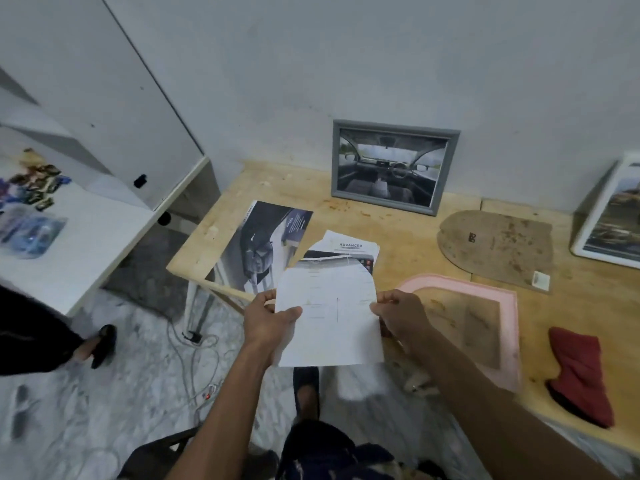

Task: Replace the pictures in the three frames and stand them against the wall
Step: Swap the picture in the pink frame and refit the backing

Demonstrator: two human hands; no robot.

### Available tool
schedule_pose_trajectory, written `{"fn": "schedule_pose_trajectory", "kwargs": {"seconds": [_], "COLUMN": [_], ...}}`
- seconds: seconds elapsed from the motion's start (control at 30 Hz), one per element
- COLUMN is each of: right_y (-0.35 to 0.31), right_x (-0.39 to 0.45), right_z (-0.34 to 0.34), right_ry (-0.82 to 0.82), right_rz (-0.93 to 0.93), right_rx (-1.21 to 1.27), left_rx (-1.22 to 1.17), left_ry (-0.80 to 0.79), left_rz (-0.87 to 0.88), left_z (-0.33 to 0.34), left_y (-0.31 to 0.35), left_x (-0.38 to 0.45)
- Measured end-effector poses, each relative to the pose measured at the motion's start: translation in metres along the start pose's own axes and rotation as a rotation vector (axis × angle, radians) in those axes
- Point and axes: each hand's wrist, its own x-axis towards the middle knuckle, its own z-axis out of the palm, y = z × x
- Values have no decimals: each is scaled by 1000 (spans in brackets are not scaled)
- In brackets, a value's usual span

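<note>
- The left hand [268, 318] and the right hand [398, 315] both pinch one cut paper picture [327, 313], thumb on top and fingers under it, at its 9 o'clock and 3 o'clock edges. The sheet has a rounded top and shows its pale back side to the camera; it is held above the near edge of the wooden table [398, 230].
- At 3 o'clock of the sheet the pink arched frame [509, 317] lies flat on the table, face down, with its back open. I judge this is the frame now in work, the last of three.
- To do this step well, I would turn the printed side down toward the glass, match the rounded top to the arch of the frame, and lower it flat without bending the corners.
- The brown arched backing board [495, 247] lies at 1 o'clock, well apart from the frame; it must go on after the picture.
- Other printed sheets [263, 244] lie at 11 o'clock, and a red cloth [581, 375] at 4 o'clock.
- Farthest, a grey frame [393, 166] stands against the wall at 12 o'clock, and a white frame [609, 216] leans at 2 o'clock.
</note>
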Motion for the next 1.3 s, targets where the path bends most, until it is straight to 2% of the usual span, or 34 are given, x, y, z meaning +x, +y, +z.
{"fn": "schedule_pose_trajectory", "kwargs": {"seconds": [0.37,0.57,0.9,1.0,1.3], "right_y": [-68,-82,-76,-74,-70], "right_x": [73,99,150,156,167], "right_z": [166,226,268,270,277], "right_ry": [8,170,313,327,348], "right_rz": [72,92,128,148,142], "right_rx": [-70,-94,-303,-426,-548], "left_rx": [414,588,765,843,933], "left_ry": [-19,-93,-167,-184,-189], "left_rz": [190,230,209,185,185], "left_z": [-85,-103,-90,-88,-85], "left_y": [63,68,54,49,49], "left_x": [191,272,336,344,347]}}
